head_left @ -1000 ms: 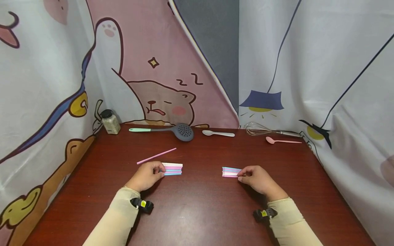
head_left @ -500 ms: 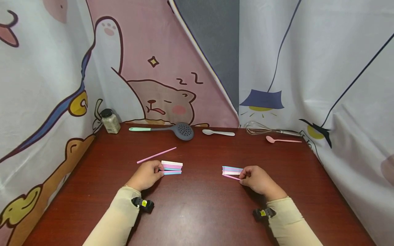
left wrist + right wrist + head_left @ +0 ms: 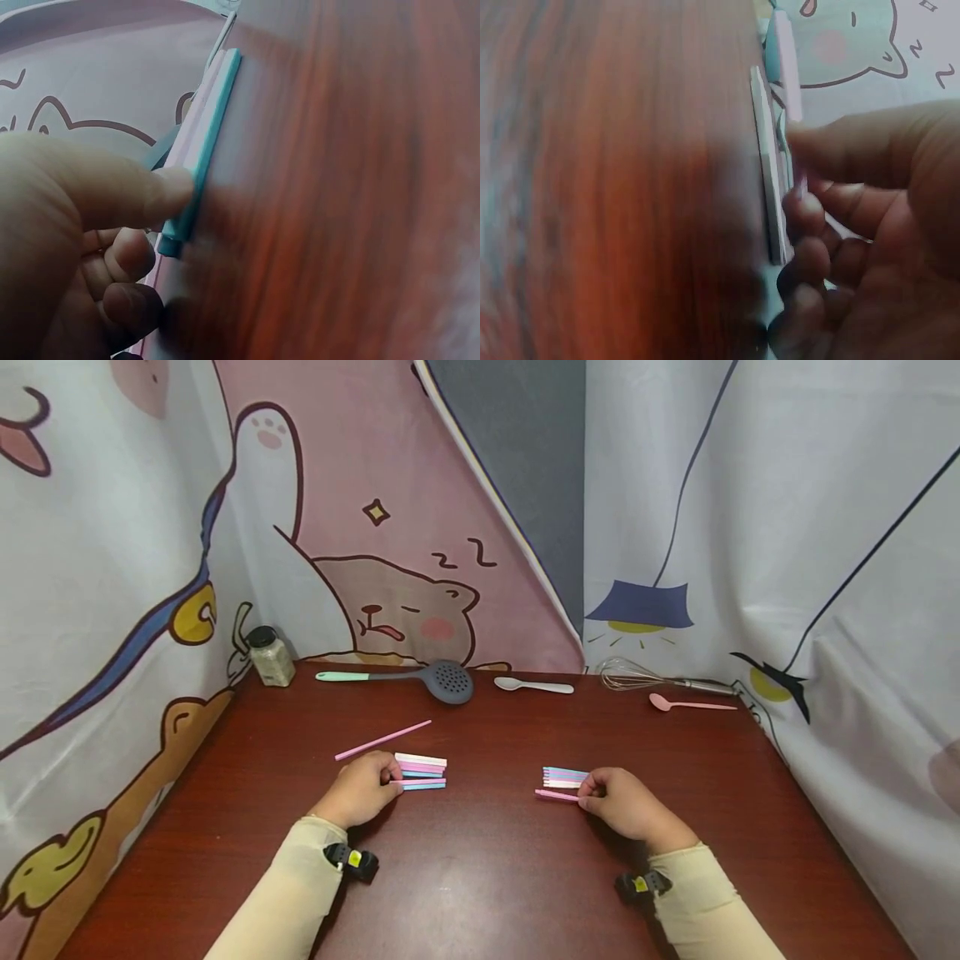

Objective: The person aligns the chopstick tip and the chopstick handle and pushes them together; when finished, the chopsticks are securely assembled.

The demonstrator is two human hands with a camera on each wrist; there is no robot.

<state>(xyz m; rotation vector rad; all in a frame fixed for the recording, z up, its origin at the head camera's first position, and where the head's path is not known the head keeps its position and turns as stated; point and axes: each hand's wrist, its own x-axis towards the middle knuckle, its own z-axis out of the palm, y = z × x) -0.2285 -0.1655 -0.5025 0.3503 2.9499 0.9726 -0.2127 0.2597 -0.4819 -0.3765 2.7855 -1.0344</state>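
My left hand [image 3: 362,789] is at the left group of short coloured sticks [image 3: 422,762], pinching a pink stick [image 3: 426,782] between thumb and fingertips. Close up in the left wrist view, the thumb lies against the pink stick, right beside a teal one [image 3: 222,112]. On the right, my right hand [image 3: 622,800] pinches another pink stick [image 3: 555,795] by its right end, just in front of the right group of blue, pink and white sticks [image 3: 562,776]. In the right wrist view that pink stick [image 3: 786,64] rises from the fingertips. Fingers hide parts of both groups.
A long pink stick [image 3: 382,740] lies behind the left hand. Along the back stand or lie a jar [image 3: 272,657], a slotted turner [image 3: 448,682], a white spoon [image 3: 534,686], a whisk [image 3: 637,676] and a pink spoon [image 3: 693,703]. Printed curtains enclose the table.
My right hand has drawn its pink stick toward the front, away from the right group. At the left, a pink stick has shifted within its group, opening a gap behind it.
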